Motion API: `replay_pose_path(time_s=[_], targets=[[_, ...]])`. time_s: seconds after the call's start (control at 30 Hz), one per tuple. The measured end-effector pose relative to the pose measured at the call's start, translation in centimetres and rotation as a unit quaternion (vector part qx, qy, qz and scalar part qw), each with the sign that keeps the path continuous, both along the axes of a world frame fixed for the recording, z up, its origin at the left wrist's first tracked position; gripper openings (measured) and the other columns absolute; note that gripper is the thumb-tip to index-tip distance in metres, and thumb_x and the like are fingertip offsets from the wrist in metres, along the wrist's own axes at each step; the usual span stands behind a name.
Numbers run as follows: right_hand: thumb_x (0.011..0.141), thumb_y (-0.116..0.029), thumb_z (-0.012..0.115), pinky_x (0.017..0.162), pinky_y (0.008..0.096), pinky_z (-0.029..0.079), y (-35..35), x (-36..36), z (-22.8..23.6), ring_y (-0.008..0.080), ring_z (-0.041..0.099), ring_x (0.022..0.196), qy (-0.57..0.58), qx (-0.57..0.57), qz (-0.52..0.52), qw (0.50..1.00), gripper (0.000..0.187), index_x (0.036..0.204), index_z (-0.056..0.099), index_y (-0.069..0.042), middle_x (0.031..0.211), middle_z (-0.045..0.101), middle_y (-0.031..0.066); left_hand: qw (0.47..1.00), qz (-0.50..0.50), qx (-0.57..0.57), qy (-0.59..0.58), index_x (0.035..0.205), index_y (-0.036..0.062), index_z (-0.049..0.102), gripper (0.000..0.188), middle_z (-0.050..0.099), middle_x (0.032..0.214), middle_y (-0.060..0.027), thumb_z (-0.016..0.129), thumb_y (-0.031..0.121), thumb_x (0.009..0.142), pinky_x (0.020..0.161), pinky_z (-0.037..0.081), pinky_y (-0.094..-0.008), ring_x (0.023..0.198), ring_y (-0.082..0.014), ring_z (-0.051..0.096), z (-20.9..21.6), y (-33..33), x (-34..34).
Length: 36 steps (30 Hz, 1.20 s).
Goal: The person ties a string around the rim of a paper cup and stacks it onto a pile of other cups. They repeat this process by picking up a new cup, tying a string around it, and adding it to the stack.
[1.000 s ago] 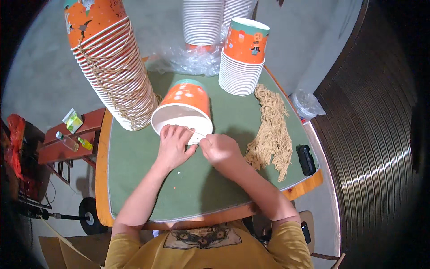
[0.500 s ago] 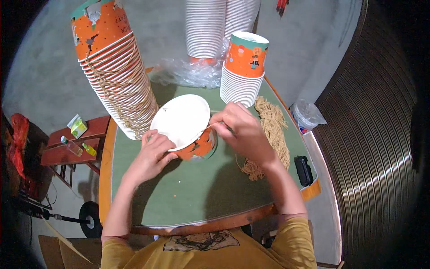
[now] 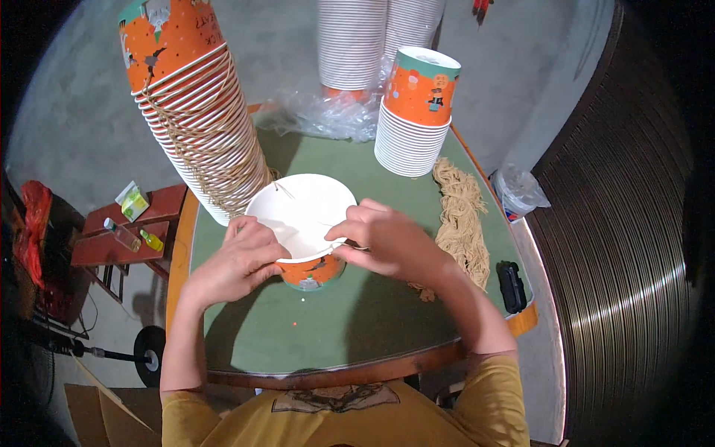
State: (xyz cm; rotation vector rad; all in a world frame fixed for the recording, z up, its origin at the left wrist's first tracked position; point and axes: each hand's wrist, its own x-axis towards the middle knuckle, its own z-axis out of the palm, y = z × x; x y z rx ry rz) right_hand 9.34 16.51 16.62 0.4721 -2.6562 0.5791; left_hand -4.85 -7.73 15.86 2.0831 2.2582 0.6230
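In front of me an orange paper bucket (image 3: 311, 274) with a white inside stands on the table, its mouth tipped slightly toward me. My left hand (image 3: 249, 257) grips its near left rim, thumb outside and fingers over the edge. At the near right rim my right hand (image 3: 380, 238) pinches a thin cord, fingertips partly inside the mouth. The cord's end is mostly hidden by the fingers. Another bit of cord (image 3: 283, 190) pokes through the wall near the far left rim. A bundle of tan cord (image 3: 463, 223) lies right of my right hand.
A tall leaning stack of buckets (image 3: 201, 127) draped with cords stands at left. A shorter stack (image 3: 413, 138) stands at back right, before crumpled clear plastic (image 3: 328, 115). A black case (image 3: 512, 287) lies by the green table's (image 3: 298, 350) right edge. A red bench (image 3: 112, 249) stands left.
The bucket has turned from leaning on its side to nearly upright, its inside now facing up. My right hand has moved down and in to the rim with the cord; my left still holds the rim.
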Motion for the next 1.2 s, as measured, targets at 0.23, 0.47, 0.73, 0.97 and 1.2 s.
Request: replay_pose_path(time_s=[0.23,0.47,0.73,0.97,1.2], targets=[[0.084,-0.016,0.063,0.071,0.035,0.047,0.5,-1.0,-0.3,0.0235,0.057,0.079,-0.075,-0.073,0.06,0.993,0.014,0.094,0.069,-0.008,0.08,0.058,0.0062,1.0,-0.014,0.007,-0.006,0.096,0.0129,0.063,0.014,0.052,0.093,-0.0042,0.068,0.012,0.083,0.104,0.027,-0.0444,0.102,-0.0254,0.049,-0.3,0.4,-0.3],[0.079,-0.012,0.059,0.066,0.0317,0.045,0.6,-0.8,-0.5,0.0214,0.055,0.071,-0.186,-0.153,0.058,0.969,0.014,0.088,0.065,-0.002,0.077,0.056,0.0071,1.0,-0.013,-0.002,0.007,0.095,0.0133,0.062,0.016,0.052,0.096,-0.0042,0.07,0.011,0.08,0.106,0.026,-0.0455,0.106,-0.0256,0.049,-0.6,0.4,-0.1],[0.075,-0.008,0.064,0.064,0.0356,0.046,-1.9,0.0,-3.4,0.0239,0.055,0.07,0.015,-0.114,0.02,0.993,0.009,0.082,0.061,-0.003,0.074,0.053,0.0082,1.0,-0.02,-0.014,0.008,0.093,0.0129,0.062,0.019,0.052,0.096,-0.0051,0.071,0.008,0.077,0.108,0.024,-0.0464,0.108,-0.0258,0.05,-0.9,0.1,-0.1],[0.071,-0.008,0.068,0.059,0.0324,0.045,-3.1,1.5,-6.7,0.0205,0.051,0.069,0.215,0.109,-0.042,0.97,0.02,0.091,0.062,-0.01,0.076,0.05,0.0027,1.0,-0.019,-0.003,0.001,0.093,0.0118,0.061,0.02,0.052,0.094,-0.0057,0.07,0.005,0.076,0.109,0.023,-0.0468,0.108,-0.0255,0.05,-1.5,0.1,-0.3],[0.073,-0.009,0.071,0.058,0.0311,0.043,-2.8,0.8,-9.7,0.0161,0.047,0.068,0.373,0.13,-0.051,0.917,0.025,0.097,0.063,-0.01,0.079,0.045,-0.0006,1.0,-0.023,-0.009,-0.004,0.093,0.0121,0.061,0.023,0.052,0.093,-0.0053,0.069,0.002,0.074,0.11,0.022,-0.0472,0.107,-0.0249,0.051,-1.7,0.1,-0.6]])
